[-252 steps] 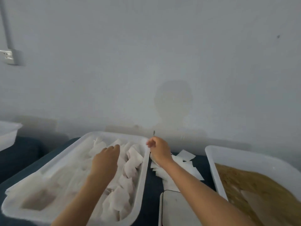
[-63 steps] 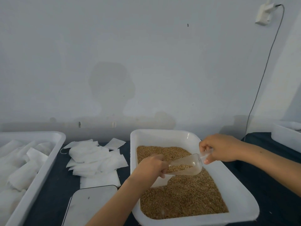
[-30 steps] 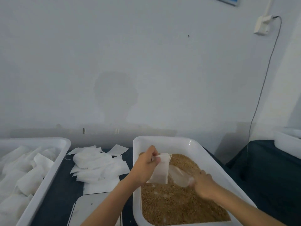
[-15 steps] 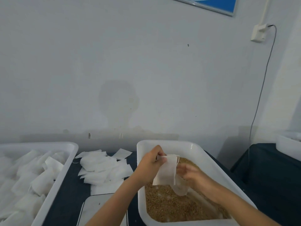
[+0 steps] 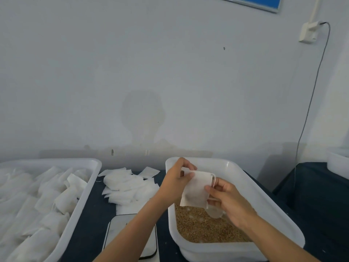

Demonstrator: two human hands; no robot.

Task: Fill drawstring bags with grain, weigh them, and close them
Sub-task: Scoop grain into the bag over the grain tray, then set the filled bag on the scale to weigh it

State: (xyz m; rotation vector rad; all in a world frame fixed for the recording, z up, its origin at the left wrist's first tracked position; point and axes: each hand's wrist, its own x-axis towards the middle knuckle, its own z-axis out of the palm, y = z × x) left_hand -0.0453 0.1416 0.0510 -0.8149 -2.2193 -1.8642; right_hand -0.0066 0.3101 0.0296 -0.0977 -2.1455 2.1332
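Left hand [image 5: 176,183] lower centre of frame, fingers curled, pinching the top left corner of a white drawstring bag [image 5: 196,190]. Right hand [image 5: 226,200] just right of it, thumb and fingertips pinching the bag's right edge near the drawstring [image 5: 213,180] loops. Bag held up between both hands, above the far-left part of the grain tray, hanging roughly flat, mouth toward the upper right. Can't tell how much grain is inside.

Largest to smallest: grey-white wall [image 5: 151,72] fills the whole upper frame. Dark blue table [image 5: 90,220] across the bottom. White tray [image 5: 81,201] lower left, piled with filled white bags [image 5: 47,195]. Second white tray [image 5: 264,205] lower right-centre, holding brown grain [image 5: 204,227]; a clear scoop [image 5: 214,212] lies in the grain just below the held bag, partly hidden by the right hand. Loose pile of flat empty bags [image 5: 128,186] on the table between the two trays. White scale [image 5: 130,235] with dark rim at bottom centre, near side of that pile, left forearm crossing over it. Corner of another white tub [image 5: 339,161] at right edge. Blue framed board [image 5: 260,2] upper right, cut off. Wall socket [image 5: 308,33] upper right with a grey cable [image 5: 311,101] running down toward the table.
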